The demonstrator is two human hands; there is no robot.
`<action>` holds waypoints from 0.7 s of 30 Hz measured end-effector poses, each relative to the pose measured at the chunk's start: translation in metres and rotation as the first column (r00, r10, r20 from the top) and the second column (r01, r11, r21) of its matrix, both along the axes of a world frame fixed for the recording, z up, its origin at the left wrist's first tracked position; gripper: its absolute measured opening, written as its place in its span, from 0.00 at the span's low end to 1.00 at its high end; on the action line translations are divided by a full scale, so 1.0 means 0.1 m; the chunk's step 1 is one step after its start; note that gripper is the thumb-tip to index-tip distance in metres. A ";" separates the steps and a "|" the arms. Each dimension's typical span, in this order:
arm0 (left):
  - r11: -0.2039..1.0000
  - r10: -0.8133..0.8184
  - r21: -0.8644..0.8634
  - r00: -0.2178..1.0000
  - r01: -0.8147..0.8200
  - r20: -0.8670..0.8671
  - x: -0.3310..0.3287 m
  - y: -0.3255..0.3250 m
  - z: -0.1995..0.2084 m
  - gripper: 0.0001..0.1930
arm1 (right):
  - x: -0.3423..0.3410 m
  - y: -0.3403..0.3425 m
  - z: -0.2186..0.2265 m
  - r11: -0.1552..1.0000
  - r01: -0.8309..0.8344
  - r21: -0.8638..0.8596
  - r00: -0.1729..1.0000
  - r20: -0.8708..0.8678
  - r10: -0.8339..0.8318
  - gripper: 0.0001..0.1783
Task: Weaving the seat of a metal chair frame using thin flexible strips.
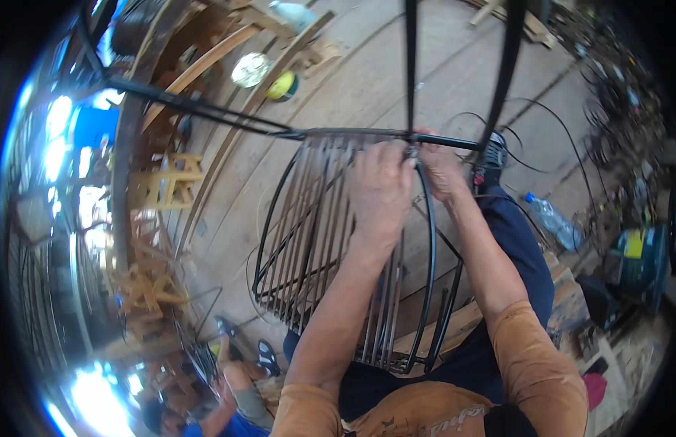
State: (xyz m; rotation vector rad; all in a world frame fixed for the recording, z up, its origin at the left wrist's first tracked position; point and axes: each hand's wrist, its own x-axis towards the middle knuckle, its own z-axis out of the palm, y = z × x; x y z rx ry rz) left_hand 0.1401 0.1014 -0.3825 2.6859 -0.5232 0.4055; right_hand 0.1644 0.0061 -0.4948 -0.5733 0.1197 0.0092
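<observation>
Left hand [383, 186] and right hand [441, 173] curl at the frame [451, 141]; we can't tell their grasp! Let's keep strips [328, 164] taut.

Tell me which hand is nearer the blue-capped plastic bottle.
Right. The right hand is at the black frame, left of the plastic bottle; the left hand is farther left, over the brown strips.

Grayish floor [367, 69] spreading wide; bright light [97, 400] glaring at left; wooden frames [150, 289] cluttering left side; debris [616, 120] lining floor's right edge.
</observation>
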 end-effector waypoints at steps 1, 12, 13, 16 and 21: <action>1.000 -0.012 0.017 0.999 0.012 0.044 0.00 0.05 0.01 0.12 | 0.03 0.06 0.00 0.949 0.049 -0.313 0.998 0.054 -0.033 0.14; 0.803 -0.055 -0.566 0.968 0.189 0.246 -0.79 0.13 0.34 0.04 | -0.03 -0.85 -1.00 0.431 0.054 -0.901 0.973 0.144 0.180 0.28; 0.721 -0.076 -0.672 0.983 0.169 0.166 -1.02 0.22 0.31 0.04 | -0.17 -0.82 -0.87 0.244 0.141 -0.959 0.984 0.164 0.076 0.28; 0.596 -0.263 -0.779 0.964 0.195 0.040 -1.80 0.33 0.25 0.08 | -1.07 -0.68 0.04 0.472 0.062 -0.879 0.987 -0.016 -0.159 0.21; 0.314 -0.797 -0.901 0.598 0.301 -0.078 -3.21 0.49 0.64 0.06 | -1.85 -0.12 1.03 0.791 -0.471 -0.391 0.868 -0.364 0.338 0.21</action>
